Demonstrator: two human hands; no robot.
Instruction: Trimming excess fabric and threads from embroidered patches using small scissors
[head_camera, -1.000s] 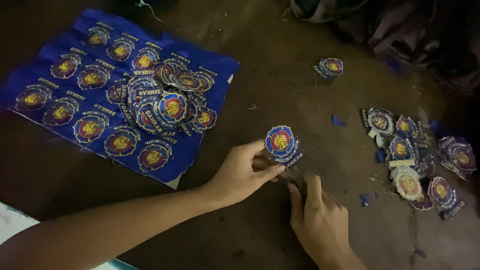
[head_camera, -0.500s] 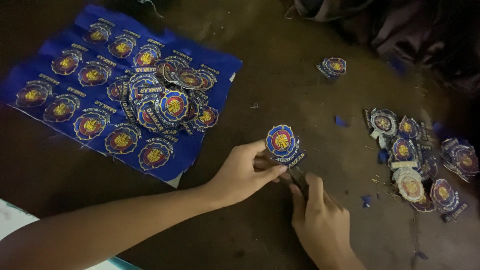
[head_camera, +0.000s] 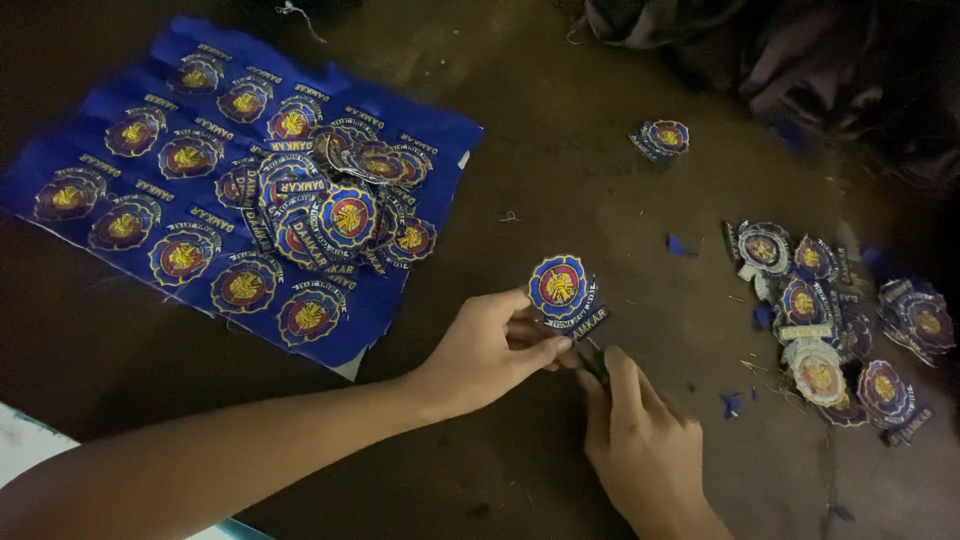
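While the left hand (head_camera: 490, 350) is pinching a round embroidered patch (head_camera: 562, 288) near centre, the right hand (head_camera: 640, 440) is closing narrowly on a small dark tool (head_camera: 597, 364) at the patch's 5 o'clock edge. Bare tabletop (head_camera: 560, 160) is lying open at 12; a blue fabric sheet (head_camera: 420, 130) is sitting at 10, cut patches (head_camera: 830, 320) at 3.

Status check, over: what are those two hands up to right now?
Left hand pinches round embroidered patch. Right hand grips small tool at patch's lower edge, mostly hidden. Blue patch sheet far left, cut patches pile right; nothing blocking.
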